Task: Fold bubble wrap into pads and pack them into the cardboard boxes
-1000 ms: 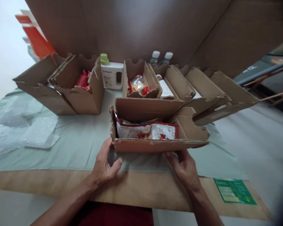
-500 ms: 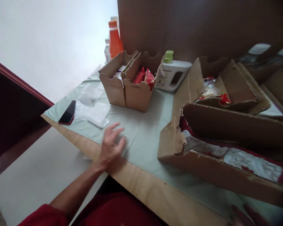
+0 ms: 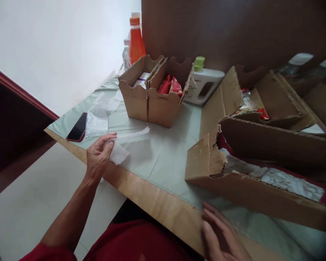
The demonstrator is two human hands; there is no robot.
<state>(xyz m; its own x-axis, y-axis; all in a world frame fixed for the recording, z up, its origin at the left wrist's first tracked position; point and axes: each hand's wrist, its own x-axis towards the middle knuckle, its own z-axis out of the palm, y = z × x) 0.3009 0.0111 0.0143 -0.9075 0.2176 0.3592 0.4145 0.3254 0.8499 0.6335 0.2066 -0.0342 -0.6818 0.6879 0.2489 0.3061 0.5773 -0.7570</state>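
Note:
Between its thumb and fingers my left hand (image 3: 100, 156) pinches a piece of bubble wrap (image 3: 120, 153), lifted a little off the sheet over the table's front edge. Part of the piece stretches to the right as a thin, edge-on strip. Another piece of bubble wrap (image 3: 97, 124) lies flat just behind that hand, beside a dark phone (image 3: 77, 127) with a red rim. My right hand (image 3: 220, 232) is low in the view at the table edge, its fingers apart and nothing in them. It is nearest to a long cardboard box (image 3: 250, 192) holding a red-and-white packet (image 3: 290, 184).
Two small cardboard boxes (image 3: 163, 107) with red packets and cartons stand at the back. Behind them are an orange bottle (image 3: 136, 45) and a white jug (image 3: 206, 85) with a green cap. More open boxes (image 3: 282, 98) and clear bottles (image 3: 297, 64) fill the right side.
My left hand has moved left and closed on a piece of bubble wrap, raising it from the table. The right hand has come further into view from the bottom right.

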